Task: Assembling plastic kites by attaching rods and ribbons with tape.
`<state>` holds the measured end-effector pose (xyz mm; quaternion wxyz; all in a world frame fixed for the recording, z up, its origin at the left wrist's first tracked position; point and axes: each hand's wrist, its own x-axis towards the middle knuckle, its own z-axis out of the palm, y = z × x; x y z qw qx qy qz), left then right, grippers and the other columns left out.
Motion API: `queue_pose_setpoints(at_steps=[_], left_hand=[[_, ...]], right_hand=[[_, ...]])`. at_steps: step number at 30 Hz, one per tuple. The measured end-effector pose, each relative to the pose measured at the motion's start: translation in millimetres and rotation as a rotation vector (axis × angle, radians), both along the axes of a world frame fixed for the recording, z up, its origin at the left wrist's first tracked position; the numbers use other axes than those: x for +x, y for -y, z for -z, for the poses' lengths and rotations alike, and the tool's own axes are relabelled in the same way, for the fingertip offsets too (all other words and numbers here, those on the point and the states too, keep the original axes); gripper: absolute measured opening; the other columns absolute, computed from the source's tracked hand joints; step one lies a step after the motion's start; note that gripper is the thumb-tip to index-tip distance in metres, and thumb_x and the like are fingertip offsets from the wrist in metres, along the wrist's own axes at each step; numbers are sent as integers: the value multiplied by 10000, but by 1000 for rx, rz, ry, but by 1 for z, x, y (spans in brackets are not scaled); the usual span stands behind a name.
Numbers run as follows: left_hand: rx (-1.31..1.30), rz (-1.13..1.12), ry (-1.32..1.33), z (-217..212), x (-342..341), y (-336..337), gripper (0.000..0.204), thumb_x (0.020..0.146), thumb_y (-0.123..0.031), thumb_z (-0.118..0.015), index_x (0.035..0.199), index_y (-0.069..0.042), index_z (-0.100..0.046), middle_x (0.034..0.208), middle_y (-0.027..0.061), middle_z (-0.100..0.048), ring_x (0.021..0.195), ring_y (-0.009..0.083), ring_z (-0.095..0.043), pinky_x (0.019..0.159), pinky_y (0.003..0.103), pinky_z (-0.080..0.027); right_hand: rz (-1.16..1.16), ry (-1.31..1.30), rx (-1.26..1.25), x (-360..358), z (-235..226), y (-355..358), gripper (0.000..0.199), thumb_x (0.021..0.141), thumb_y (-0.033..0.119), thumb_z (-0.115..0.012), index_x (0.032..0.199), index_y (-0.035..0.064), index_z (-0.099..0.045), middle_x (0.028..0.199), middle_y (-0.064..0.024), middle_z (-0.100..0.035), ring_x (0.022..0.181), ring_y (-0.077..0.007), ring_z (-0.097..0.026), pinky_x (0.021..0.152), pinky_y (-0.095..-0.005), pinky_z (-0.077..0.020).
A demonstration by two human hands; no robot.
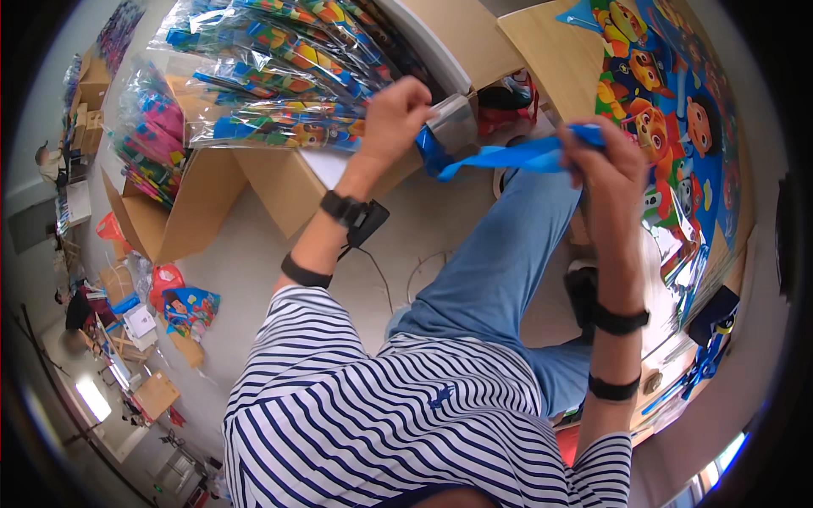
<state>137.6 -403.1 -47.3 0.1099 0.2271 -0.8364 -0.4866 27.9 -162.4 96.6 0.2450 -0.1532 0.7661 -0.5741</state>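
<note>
A shiny blue ribbon-like strip stretches between my two hands, above my knee. My right hand is closed round its right end, a little blurred. My left hand has its fingers curled together near the strip's left end. A crumpled translucent plastic piece lies right by those fingers; whether they grip it or the strip cannot be made out. Beside my left hand, clear-wrapped packs with colourful cartoon prints fill an open cardboard box.
A second open carton at the left holds more wrapped packs, some pink. On the right, a wooden table bears a bright cartoon-printed sheet. Bags and boxes lie on the floor at the far left, where people are visible. A thin cable runs below.
</note>
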Motion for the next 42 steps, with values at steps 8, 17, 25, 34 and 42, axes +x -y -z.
queue_pose_setpoints(at_steps=[8,17,25,34,42], left_hand=[[-736,129,57,106,5,-18,234,671,-88,-754,821,-99,-575,795,114,-569,817,301,-629,684,435,-500],[-102,44,45,98,8,7,262,849,54,-595,1079,-59,-651,877,120,-686,799,206,-702,657,295,-564],[397,-53,130,77,5,24,91,841,-32,-671,927,-25,-642,816,24,-667,664,81,-612,559,222,-513],[565,48,-89,-4,-13,20,60,870,-92,-669,908,-73,-626,783,-51,-614,657,8,-523,544,164,-386],[448,469,-282,-164,-49,-64,101,804,47,-604,886,-4,-573,985,26,-590,783,59,-501,717,210,-412]], right_hand=[[208,-184,29,2,-44,-86,106,896,122,-645,960,57,-698,711,26,-584,610,-10,-459,514,-184,-285],[30,-228,101,12,-13,-71,71,863,55,-664,886,-4,-631,810,15,-541,722,-71,-493,654,-219,-394],[-115,-623,243,12,-3,-50,142,823,55,-661,857,-50,-572,929,-74,-580,793,-121,-537,728,-257,-423],[-95,-104,164,12,1,-39,89,878,88,-617,865,0,-613,712,-27,-569,680,-89,-531,608,-247,-423],[-78,-599,89,-20,-17,-76,139,790,121,-676,870,8,-690,700,-118,-578,698,-228,-586,644,-345,-457]])
